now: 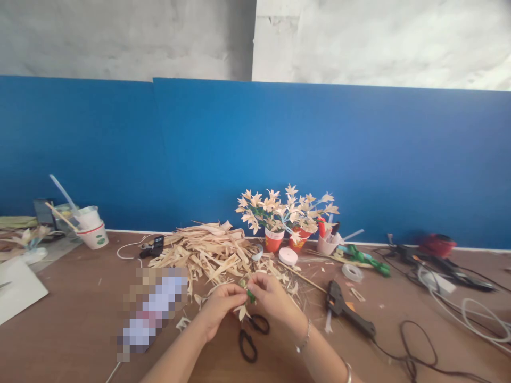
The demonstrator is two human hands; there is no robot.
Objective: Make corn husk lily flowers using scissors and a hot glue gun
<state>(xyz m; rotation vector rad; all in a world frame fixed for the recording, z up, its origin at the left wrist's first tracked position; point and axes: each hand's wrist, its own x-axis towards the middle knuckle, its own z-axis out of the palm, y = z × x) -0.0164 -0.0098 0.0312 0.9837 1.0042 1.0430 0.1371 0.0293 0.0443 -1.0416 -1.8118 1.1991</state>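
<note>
My left hand (224,304) and my right hand (273,295) meet over the middle of the table, fingers pinched together. Between them is a small pale husk flower (241,312), its petals hanging below my left fingertips. My right fingers pinch a bit of green tape or leaf (250,296) against it; which of these I cannot tell, as the fingertips hide part. Black-handled scissors (248,347) lie just beneath my hands, their blades mostly covered. A heap of dried corn husks (211,247) spreads behind my hands.
Red cups (273,242) of finished husk flowers (285,207) stand by the blue partition (199,149). A roll of white tape (288,256) sits before them. On the right lie a glue gun (347,308) and tangled cables (423,351); a white cup (93,236) with sticks stands left.
</note>
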